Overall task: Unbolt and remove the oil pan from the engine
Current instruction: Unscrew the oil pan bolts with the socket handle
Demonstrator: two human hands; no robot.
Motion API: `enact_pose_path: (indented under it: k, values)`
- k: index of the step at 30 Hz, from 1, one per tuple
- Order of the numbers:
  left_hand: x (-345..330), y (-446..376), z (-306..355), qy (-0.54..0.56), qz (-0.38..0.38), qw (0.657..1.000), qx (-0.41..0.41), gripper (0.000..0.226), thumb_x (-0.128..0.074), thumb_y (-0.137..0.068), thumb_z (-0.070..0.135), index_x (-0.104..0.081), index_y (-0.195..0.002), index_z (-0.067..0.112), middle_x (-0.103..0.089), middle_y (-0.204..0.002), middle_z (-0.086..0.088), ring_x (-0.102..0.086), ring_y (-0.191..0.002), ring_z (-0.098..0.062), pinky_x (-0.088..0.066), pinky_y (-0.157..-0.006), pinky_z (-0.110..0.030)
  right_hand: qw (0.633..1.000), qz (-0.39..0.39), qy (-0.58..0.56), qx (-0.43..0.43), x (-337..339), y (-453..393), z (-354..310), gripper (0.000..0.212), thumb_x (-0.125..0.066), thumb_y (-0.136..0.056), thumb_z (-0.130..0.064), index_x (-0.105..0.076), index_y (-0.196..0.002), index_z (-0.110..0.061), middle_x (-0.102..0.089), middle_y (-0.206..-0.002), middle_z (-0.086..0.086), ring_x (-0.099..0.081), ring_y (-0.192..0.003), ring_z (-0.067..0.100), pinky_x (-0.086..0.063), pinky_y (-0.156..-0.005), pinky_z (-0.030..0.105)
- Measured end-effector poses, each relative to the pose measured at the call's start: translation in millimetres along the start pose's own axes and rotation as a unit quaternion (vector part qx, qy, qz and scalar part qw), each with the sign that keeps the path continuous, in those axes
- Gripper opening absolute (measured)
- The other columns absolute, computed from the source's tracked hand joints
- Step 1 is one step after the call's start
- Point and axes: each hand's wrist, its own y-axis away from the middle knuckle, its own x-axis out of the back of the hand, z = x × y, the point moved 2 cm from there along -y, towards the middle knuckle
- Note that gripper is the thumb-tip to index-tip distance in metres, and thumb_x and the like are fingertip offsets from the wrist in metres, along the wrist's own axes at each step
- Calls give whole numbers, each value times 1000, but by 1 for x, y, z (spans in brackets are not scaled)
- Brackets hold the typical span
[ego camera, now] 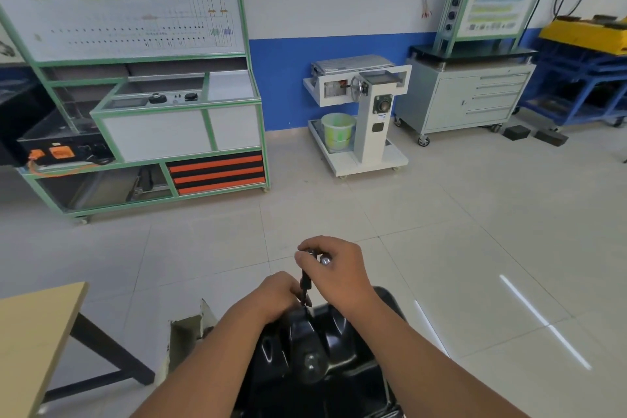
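Both hands on a socket tool above the black oil pan.
The right hand [334, 268] grips the tool's upper handle [317, 256]; the left hand [276, 293] is curled round the lower shaft [305, 283]; the tool stands nearly upright, tip at the oil pan [325, 343], low centre; the hands are close together.

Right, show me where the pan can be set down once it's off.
Bare patches: the wooden table corner on the left, and open floor tiles right of the oil pan. Crowded: the pan's far edge, where both hands, left hand and right hand, hold the wrench.
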Motion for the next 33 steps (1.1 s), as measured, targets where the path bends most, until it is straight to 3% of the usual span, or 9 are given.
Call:
enact_pose_path:
  k: [4, 7, 10, 13, 16, 20, 24, 29, 33]
  values:
    - [5, 12, 7, 49, 38, 997, -39, 24, -69, -78, 7, -74, -70, 30, -75, -81, 6, -71, -81, -7, -58, -77, -29, 999, 14, 31, -21, -1, -2, 0, 21, -83, -85, -32, -82, -105, -26, -64, -94, -6, -60, -90, -3, -43, -77, 5]
    - [9, 31, 17, 159, 65, 975, -138, 19, -73, -81, 19, -76, -99, 28, -76, -96, 4, -74, -91, -13, -60, -86, -36, 998, 60, 34, -12, 3, -2, 2, 22, -85, -82, -24, -80, -103, -27, -68, -91, -11, -62, -89, -4, -46, -77, 7]
    - [8, 43, 22, 195, 91, 962, -168, 28, -65, -91, 26, -70, -119, 28, -75, -111, 6, -72, -103, -15, -59, -91, -38, 997, 66, -18, -18, 6, -1, 4, 28, -82, -84, -12, -73, -93, -37, -74, -85, -14, -68, -86, 0, -49, -75, 10]
    - [9, 46, 22, 214, 140, 954, -155, 25, -60, -101, 12, -70, -118, 28, -74, -110, 9, -73, -98, -14, -63, -81, -41, 1000, 13, -24, 0, 5, 0, -2, 27, -75, -90, -8, -74, -95, -34, -74, -89, -21, -67, -92, -3, -46, -78, 9]
    - [10, 48, 21, 190, 171, 952, -168, 31, -60, -99, 4, -69, -113, 30, -75, -100, 11, -72, -97, -6, -57, -82, -30, 999, -19, -30, 9, 5, 3, -8, 19, -74, -91, -11, -80, -97, -28, -76, -92, -18, -68, -97, -2, -49, -83, 14]
    - [8, 50, 20, 169, 192, 948, -190, 34, -75, -91, 16, -64, -109, 43, -75, -98, 20, -72, -95, 0, -55, -79, -14, 1000, -8, -26, 9, 5, 5, -10, 12, -85, -82, -24, -81, -90, -32, -74, -87, -12, -67, -89, 3, -47, -76, 14]
    - [9, 50, 21, 153, 215, 944, -200, 27, -77, -88, 24, -62, -100, 43, -71, -87, 20, -69, -79, -1, -50, -66, -13, 991, -11, 126, 32, 5, -2, -19, 18, -86, -78, -36, -77, -87, -22, -69, -79, -7, -62, -76, 6, -44, -67, 12]
    - [12, 52, 22, 139, 176, 956, -190, 31, -71, -90, 20, -63, -99, 49, -68, -93, 17, -67, -70, -8, -53, -66, -22, 914, -160, 359, 101, 5, -27, -48, 20, -71, -92, -27, -77, -97, -9, -74, -87, 6, -67, -84, 20, -55, -76, 33]
    - [10, 47, 20, 142, 151, 963, -174, 15, -72, -87, 18, -66, -94, 30, -69, -89, 11, -63, -67, -3, -49, -71, -23, 862, -263, 415, 122, 10, -30, -67, 16, -72, -90, -20, -78, -104, -17, -74, -95, 1, -60, -86, 15, -54, -81, 34]
